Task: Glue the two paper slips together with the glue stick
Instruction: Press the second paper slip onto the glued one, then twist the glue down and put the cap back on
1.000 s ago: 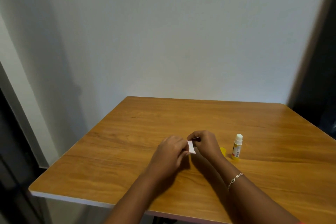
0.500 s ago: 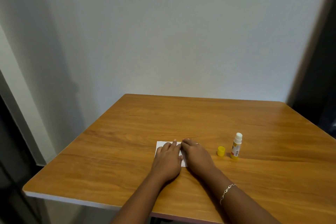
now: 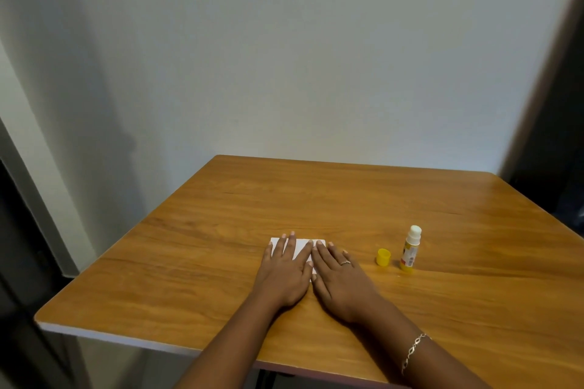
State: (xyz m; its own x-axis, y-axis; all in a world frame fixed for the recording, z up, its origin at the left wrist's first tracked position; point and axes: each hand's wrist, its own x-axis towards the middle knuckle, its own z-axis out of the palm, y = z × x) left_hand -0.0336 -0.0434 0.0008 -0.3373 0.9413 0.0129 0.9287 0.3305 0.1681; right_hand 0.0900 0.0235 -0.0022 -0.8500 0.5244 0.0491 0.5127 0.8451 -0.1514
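I see both hands flat, fingers spread: left hand (image 3: 286, 271) and right hand (image 3: 339, 278) press the paper slips (image 3: 300, 248) onto the bench (image 3: 221, 262) mid-width, likely setting the bond. The uncapped glue stick (image 3: 410, 249) stands toward the right edge.

Your white paper slips (image 3: 299, 249) lie flat on the wood, and you can make out only their far edge and some white strips between the fingers; whether you are looking at one sheet or two stacked cannot be told. To their right your glue stick (image 3: 410, 248) stands upright, a white tube with a yellow label, its top uncovered. Its small yellow cap (image 3: 383, 257) sits just beside it on the left, apart from the tube
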